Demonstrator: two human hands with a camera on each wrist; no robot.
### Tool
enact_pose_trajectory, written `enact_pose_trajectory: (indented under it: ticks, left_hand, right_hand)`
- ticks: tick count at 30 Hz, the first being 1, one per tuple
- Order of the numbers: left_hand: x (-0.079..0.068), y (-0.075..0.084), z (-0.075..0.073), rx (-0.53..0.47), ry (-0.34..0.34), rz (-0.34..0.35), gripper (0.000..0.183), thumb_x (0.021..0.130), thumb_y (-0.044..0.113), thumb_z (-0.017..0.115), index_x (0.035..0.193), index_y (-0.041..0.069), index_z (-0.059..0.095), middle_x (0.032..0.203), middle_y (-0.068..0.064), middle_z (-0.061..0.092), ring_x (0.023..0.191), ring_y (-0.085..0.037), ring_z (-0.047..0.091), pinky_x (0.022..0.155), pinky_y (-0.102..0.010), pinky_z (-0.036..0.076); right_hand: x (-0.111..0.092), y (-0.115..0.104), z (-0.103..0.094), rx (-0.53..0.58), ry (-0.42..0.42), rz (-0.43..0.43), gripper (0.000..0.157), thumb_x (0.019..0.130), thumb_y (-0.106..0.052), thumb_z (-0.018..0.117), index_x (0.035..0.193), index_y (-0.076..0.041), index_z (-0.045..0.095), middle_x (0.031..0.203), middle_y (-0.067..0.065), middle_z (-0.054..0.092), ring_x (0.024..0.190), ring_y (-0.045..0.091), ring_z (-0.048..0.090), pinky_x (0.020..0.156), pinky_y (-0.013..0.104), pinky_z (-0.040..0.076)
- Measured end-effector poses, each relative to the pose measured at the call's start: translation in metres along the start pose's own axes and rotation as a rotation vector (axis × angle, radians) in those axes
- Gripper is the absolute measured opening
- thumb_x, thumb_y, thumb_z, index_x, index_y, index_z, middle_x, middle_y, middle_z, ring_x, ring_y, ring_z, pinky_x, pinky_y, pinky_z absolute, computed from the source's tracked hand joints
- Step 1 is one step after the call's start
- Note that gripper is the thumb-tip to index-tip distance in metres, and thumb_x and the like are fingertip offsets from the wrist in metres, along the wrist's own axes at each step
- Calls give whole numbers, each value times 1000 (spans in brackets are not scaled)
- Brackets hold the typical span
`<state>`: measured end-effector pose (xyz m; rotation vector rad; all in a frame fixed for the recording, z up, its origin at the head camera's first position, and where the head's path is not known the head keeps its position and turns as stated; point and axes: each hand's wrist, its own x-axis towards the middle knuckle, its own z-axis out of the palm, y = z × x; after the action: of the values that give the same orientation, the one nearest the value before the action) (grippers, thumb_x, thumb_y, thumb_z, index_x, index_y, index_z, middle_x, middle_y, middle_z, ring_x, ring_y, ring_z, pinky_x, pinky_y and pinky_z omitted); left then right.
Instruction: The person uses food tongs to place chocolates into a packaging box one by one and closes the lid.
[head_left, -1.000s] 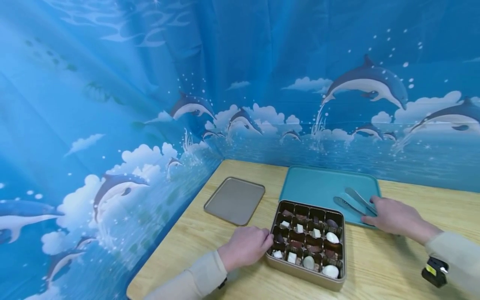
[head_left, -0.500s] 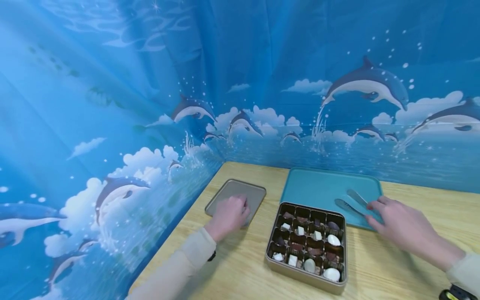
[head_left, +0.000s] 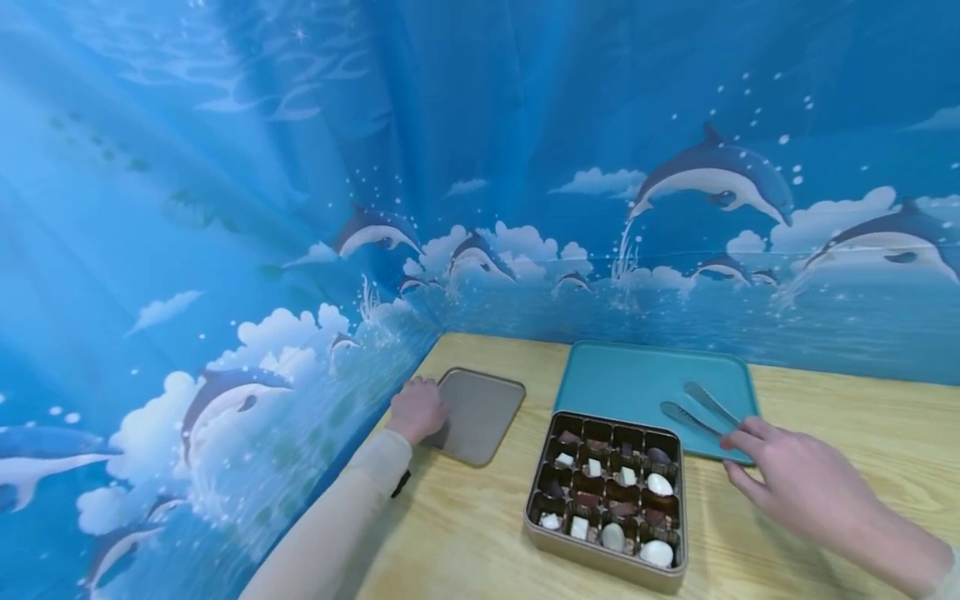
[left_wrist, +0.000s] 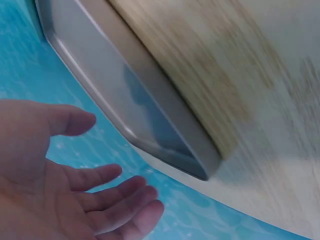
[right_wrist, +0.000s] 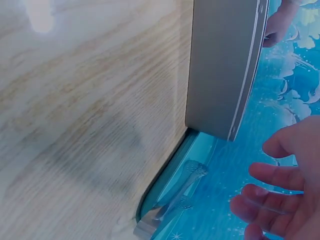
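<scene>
My left hand (head_left: 418, 409) is at the left edge of a brown metal lid (head_left: 480, 414) lying on the table. In the left wrist view its fingers are loosely bent and apart from the lid (left_wrist: 100, 60). My right hand (head_left: 798, 467) hovers at the handle end of metal tongs (head_left: 708, 404), fingers relaxed. The right wrist view shows those tongs (right_wrist: 175, 197) untouched, lying on a teal tray (head_left: 615, 375). Between the hands stands an open square tin (head_left: 600, 565), its divided compartments holding white and dark brown pieces that look like chocolates.
The wooden table (head_left: 450, 533) ends on the left at a blue dolphin-print curtain (head_left: 247, 433), which also hangs behind it. The tray lies behind the tin, near the back edge. Bare wood shows right of the tray (head_left: 862, 408).
My left hand has left the tin's left side and passed over the lid to its far left edge. My right hand has drawn back slightly from the tongs. The tin, lid and tongs look unmoved.
</scene>
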<state>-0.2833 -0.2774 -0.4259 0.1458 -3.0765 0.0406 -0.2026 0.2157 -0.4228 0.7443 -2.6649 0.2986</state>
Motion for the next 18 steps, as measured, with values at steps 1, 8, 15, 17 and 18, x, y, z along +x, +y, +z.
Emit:
enact_pose_trajectory:
  ticks: [1, 8, 15, 17, 18]
  left_hand:
    - [2, -2, 2, 21, 0, -12, 34, 99, 24, 58, 114, -6, 63, 112, -26, 64, 105, -41, 64, 79, -56, 56]
    - [8, -14, 17, 70, -4, -40, 17, 95, 10, 55, 89, 4, 70, 91, -16, 72, 81, -32, 71, 61, -50, 57]
    - [13, -23, 27, 16, -8, -62, 16, 94, 9, 56, 93, 4, 71, 99, -17, 73, 91, -36, 71, 68, -53, 58]
    - [14, -25, 27, 8, -24, -66, 16, 94, 8, 55, 94, 5, 70, 101, -17, 73, 92, -37, 71, 69, -53, 58]
    - [15, -26, 27, 1, -32, -64, 16, 94, 8, 55, 92, 5, 70, 100, -17, 73, 91, -37, 71, 69, -53, 58]
  right_hand:
    - [-1, -1, -1, -2, 8, -2, 20, 83, -25, 78, 100, -15, 75, 95, -2, 66, 59, 0, 51, 53, 29, 50]
    - [0, -5, -6, -7, 34, -23, 15, 83, -24, 77, 97, -19, 75, 93, -7, 64, 58, -3, 48, 53, 24, 46]
    - [-3, -7, -6, -11, 41, -14, 15, 83, -24, 77, 97, -18, 74, 93, -5, 64, 61, 2, 53, 54, 30, 51]
    - [-5, -7, -5, -11, 37, -8, 16, 83, -24, 77, 98, -17, 74, 94, -5, 65, 61, 3, 53, 55, 31, 52]
    - [-6, -7, -5, -10, 31, -2, 16, 83, -25, 77, 98, -17, 74, 94, -5, 65, 61, 3, 53, 55, 32, 52]
